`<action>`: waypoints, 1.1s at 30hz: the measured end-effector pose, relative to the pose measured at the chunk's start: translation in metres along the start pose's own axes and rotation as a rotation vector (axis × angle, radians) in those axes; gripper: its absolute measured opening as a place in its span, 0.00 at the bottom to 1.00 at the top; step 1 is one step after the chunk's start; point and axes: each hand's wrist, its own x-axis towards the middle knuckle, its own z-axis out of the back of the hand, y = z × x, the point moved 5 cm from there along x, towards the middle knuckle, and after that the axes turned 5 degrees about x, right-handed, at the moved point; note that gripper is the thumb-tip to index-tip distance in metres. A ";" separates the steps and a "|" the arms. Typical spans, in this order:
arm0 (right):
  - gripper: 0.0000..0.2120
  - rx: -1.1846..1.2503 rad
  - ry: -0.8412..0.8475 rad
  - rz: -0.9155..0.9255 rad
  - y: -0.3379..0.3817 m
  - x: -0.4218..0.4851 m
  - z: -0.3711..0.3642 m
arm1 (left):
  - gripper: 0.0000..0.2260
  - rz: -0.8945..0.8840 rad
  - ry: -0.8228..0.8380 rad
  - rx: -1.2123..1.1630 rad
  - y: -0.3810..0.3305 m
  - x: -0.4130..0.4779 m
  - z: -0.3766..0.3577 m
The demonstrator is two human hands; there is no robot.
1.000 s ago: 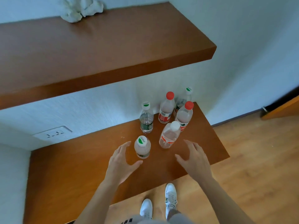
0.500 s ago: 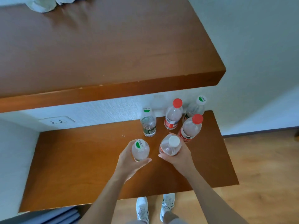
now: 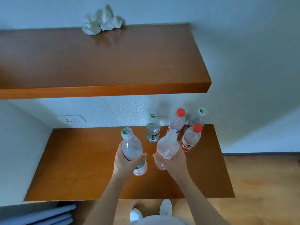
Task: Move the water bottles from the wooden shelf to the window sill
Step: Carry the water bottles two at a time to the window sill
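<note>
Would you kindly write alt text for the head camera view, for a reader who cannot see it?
Two bare hands each hold a water bottle lifted above a lower wooden shelf: the left hand a green-capped bottle, the right hand a white-capped bottle. Four more bottles stand at the shelf's back right, under an upper shelf.

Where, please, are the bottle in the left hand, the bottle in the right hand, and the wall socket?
Green-label bottle [image 3: 131, 147]: head view, on its clear body above the fingers.
Red-label bottle [image 3: 167, 147]: head view, on its clear upper body.
Wall socket [image 3: 71, 119]: head view, on its white faceplate.
</note>
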 end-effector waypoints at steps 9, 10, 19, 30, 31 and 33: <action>0.29 0.065 -0.034 0.187 0.074 -0.010 -0.005 | 0.30 -0.157 -0.098 -0.184 -0.035 -0.014 0.055; 0.31 0.076 -0.030 0.178 0.078 -0.011 -0.010 | 0.30 -0.170 -0.118 -0.191 -0.037 -0.017 0.064; 0.28 0.089 0.183 0.194 0.107 -0.035 -0.098 | 0.31 -0.188 -0.286 -0.221 -0.006 -0.061 0.154; 0.30 0.129 0.785 0.344 0.144 -0.099 -0.233 | 0.28 0.004 -0.838 -0.252 0.059 -0.181 0.252; 0.30 0.132 0.835 0.359 0.147 -0.105 -0.240 | 0.29 0.036 -0.892 -0.265 0.065 -0.196 0.254; 0.28 0.139 0.922 0.384 0.149 -0.118 -0.253 | 0.29 0.101 -1.007 -0.298 0.073 -0.229 0.252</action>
